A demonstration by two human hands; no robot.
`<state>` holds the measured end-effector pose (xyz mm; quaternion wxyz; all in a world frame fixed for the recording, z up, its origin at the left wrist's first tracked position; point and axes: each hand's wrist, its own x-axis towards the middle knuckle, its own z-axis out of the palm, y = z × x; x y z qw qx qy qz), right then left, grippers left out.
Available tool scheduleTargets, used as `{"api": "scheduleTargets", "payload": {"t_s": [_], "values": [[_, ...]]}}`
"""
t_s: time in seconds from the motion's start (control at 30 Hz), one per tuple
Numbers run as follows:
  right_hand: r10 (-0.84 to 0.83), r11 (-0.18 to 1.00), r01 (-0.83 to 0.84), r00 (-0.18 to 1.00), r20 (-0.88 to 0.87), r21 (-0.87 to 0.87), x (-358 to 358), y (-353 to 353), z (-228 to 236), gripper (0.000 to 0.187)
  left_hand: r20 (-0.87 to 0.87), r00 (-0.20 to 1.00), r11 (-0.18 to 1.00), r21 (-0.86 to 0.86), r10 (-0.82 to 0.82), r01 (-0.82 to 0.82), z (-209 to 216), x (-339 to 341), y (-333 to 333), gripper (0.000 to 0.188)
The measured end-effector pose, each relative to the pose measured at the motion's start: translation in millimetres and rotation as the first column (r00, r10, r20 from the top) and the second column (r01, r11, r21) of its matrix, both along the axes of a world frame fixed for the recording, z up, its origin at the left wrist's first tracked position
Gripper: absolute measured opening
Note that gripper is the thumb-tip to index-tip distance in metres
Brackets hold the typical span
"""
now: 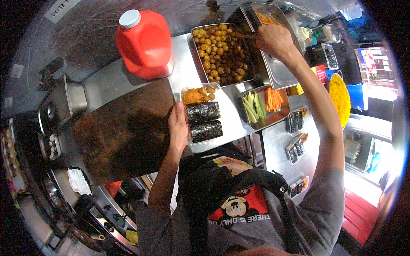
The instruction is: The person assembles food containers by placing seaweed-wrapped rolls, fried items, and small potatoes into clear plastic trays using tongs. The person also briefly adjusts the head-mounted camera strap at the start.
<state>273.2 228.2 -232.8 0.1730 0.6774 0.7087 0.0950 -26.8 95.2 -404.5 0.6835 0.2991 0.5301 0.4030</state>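
My left hand (178, 126) lies with fingers stretched along the left side of a clear plastic container (186, 142). In it are two black seaweed rolls (204, 112), some orange shredded food (193, 97) and a few small potatoes (208, 94). Out at the upper right, my right hand (275, 40) is closed around a brown utensil (244, 36), which looks like a wooden spoon. Its other end reaches into a deep metal tray (253, 76) of small glazed potatoes (213, 47); the tip cannot be made out among them.
Left of the container is a dark brown board (124, 128), with a red jug (145, 47) behind it. A metal tray of cucumber and carrot sticks (273, 100) sits to the right. Beyond it are several packed containers (295, 149) and a yellow heap (338, 100).
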Motion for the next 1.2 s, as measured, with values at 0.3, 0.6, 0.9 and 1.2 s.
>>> {"api": "scheduleTargets", "payload": {"t_s": [0.3,0.6,0.9,1.2], "values": [[-0.131,0.991,0.127,0.986,-0.104,-0.047,3,-4,-16,0.027,-0.001,0.999,0.999,0.004,0.041,-0.041,11,-2,0,0.049],[-0.178,0.984,0.176,0.977,-0.114,-0.027,-1,-17,-13,0.029,0.06,0.996,0.998,-0.002,0.066,-0.066,10,2,9,0.049],[-0.184,0.983,0.185,0.976,-0.118,0.003,9,-27,-23,0.032,0.057,0.998,1.0,-0.004,0.023,-0.023,7,3,10,0.051],[-0.151,0.987,0.106,0.846,-0.511,-0.117,-37,-141,77,0.027,0.077,0.997,1.0,-0.007,-0.002,0.002,3,-2,13,0.051]]}}
